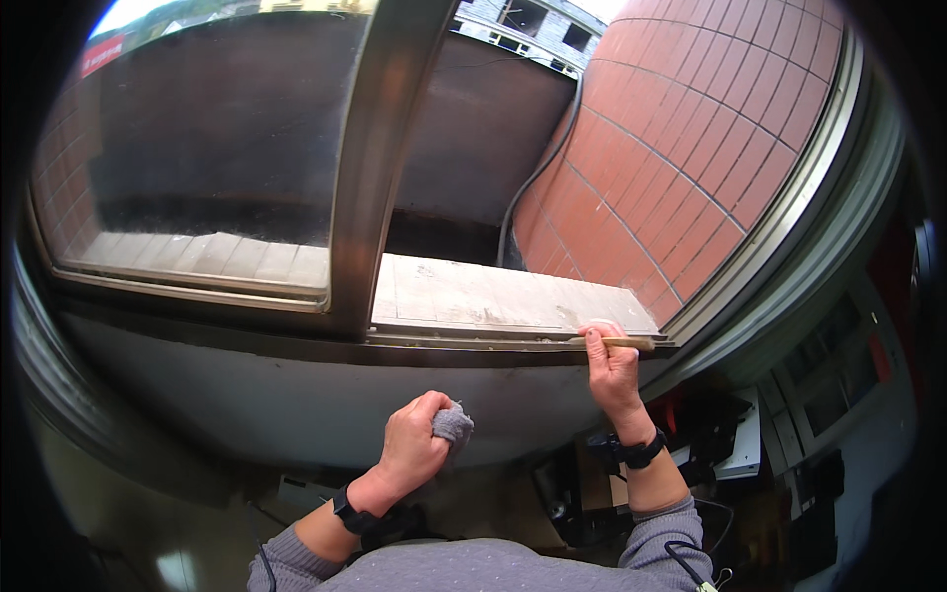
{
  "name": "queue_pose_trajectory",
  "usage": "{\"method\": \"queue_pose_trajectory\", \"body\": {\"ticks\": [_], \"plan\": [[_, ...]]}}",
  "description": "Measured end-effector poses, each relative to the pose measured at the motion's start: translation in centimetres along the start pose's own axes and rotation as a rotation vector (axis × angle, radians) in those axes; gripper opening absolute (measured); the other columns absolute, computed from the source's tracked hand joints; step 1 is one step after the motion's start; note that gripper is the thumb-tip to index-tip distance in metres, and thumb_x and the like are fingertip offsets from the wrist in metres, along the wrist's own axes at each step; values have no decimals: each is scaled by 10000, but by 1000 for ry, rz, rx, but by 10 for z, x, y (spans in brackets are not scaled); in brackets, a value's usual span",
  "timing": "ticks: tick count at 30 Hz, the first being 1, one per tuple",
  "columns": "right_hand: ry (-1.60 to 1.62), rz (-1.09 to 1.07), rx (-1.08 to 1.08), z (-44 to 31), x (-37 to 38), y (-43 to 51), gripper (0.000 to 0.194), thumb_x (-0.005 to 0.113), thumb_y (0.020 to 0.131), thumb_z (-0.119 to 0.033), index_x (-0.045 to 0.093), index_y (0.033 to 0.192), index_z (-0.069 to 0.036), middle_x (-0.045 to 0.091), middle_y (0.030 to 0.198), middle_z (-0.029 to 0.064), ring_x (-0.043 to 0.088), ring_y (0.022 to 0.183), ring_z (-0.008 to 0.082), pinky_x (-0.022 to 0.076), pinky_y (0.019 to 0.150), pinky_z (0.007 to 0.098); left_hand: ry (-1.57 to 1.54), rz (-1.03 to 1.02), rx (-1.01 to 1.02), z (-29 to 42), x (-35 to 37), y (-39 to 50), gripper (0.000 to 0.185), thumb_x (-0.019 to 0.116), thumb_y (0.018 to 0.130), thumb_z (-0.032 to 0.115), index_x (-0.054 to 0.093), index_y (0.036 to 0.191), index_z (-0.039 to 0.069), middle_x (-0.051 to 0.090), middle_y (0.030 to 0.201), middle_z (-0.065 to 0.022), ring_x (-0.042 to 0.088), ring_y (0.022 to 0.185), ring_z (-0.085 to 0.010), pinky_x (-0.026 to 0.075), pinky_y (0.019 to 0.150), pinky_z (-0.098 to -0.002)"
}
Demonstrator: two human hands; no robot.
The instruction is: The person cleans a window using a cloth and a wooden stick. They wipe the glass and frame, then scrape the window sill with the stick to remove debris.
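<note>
In my right hand (612, 364) is a slim tool with a wooden handle (632, 342); its working end lies along the window track (473, 341), too small to identify. Pale debris (546, 340) shows in the track just left of that end. My left hand (418, 436) grips a bunched grey cloth (453, 425), held in front of the wall below the sill and apart from the track. A sliding window sash (370, 185) stands to the left, and the opening on the right gives onto a tiled outer ledge (488, 296).
Red-brown wall tiles (666, 148) rise outside on the right, with a dark cable (544, 174) running down beside them. The metal side frame (777, 214) borders the opening. Indoors at lower right are a white cabinet (836, 362) and dark boxy items.
</note>
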State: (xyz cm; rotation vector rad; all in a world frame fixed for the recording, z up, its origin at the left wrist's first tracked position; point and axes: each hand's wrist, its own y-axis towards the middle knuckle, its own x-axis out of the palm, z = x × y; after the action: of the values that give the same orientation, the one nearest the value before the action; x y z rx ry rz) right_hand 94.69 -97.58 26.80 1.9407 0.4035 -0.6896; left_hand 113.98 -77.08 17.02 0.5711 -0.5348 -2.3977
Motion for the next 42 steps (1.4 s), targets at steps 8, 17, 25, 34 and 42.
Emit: {"method": "queue_pose_trajectory", "body": {"ticks": [8,17,25,34,42], "plan": [[503,170,456,14,-38,-11,338,489,1044,-272,639,1057,31,526,789,-11,529,616,76,484,591,221,-3,62,-28,2,-9,-3,245,672,726,27,619,963,61,680,861,-148,674,773,-360,544,663,-390],[878,-444,240,-49,71,37,158,581,953,-3,667,1074,53,615,1102,120,661,947,193,576,852,313,123,22,230,-4,1,5,268,742,694,42,621,933,42,654,771,-118,653,646,-311,525,583,-355],[985,-672,168,-55,137,75,123,604,935,-8,666,1029,42,614,1069,93,624,962,148,551,862,291,199,38,303,-14,6,20,305,782,662,72,624,918,25,607,676,-105,613,566,-287,492,534,-353],[998,-748,364,26,80,82,147,565,864,65,676,960,52,645,1014,134,648,932,202,551,857,332,182,37,429,-29,23,39,330,750,612,64,618,912,35,540,649,-63,537,517,-237,436,498,-322],[895,-626,212,22,70,71,133,613,838,11,680,951,31,670,999,118,641,951,213,512,887,346,137,8,459,-30,43,49,337,754,602,70,622,909,28,538,647,-73,528,506,-248,429,483,-335]]}}
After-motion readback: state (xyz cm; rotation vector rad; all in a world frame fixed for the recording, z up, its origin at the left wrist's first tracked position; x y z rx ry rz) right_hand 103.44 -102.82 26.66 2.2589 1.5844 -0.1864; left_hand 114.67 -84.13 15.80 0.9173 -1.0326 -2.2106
